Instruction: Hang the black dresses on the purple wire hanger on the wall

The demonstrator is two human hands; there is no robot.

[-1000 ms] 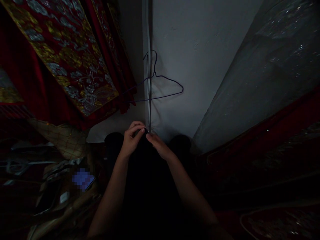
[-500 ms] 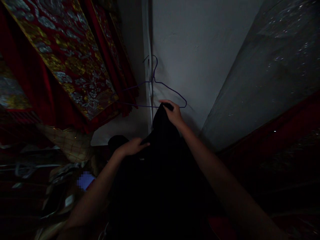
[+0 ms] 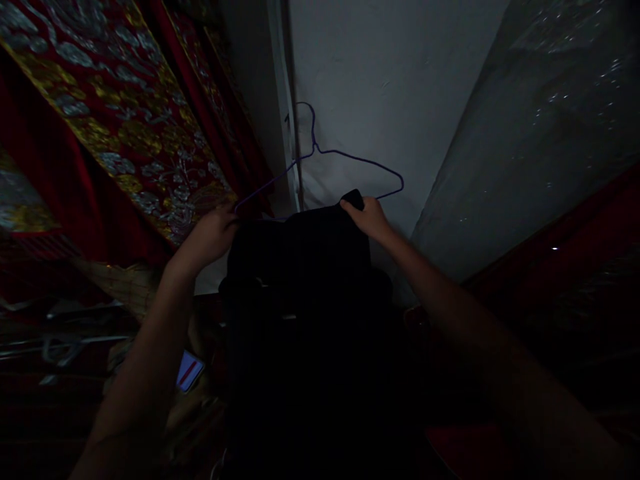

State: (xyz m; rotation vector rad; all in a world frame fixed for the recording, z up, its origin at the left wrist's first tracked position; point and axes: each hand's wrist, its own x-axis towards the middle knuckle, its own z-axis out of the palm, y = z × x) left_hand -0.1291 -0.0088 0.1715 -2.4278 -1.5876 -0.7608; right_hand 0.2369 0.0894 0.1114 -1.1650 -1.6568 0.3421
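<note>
A thin purple wire hanger point(image 3: 355, 157) is in front of the pale wall, its hook beside a white vertical strip. Black cloth, a garment whose kind is too dark to make out point(image 3: 305, 267), is draped over its lower bar and hangs down toward me. My right hand point(image 3: 369, 217) pinches the upper right edge of the garment, thumb on top, close to the bar. At the hanger's left corner my left hand point(image 3: 213, 233) is closed on the garment's upper left edge; its fingertips are partly hidden and seem to touch the wire too.
Red cloth with gold and silver embroidery point(image 3: 145, 133) hangs at the left. Clear plastic sheeting point(image 3: 530, 133) covers something at the right, with red cloth point(image 3: 560, 247) below. A lit phone point(image 3: 190, 371) lies low on the left, among dim clutter.
My left hand has moved up and left to the hanger's left corner. My right hand has shifted slightly right, and the garment's top is now spread wide along the bar.
</note>
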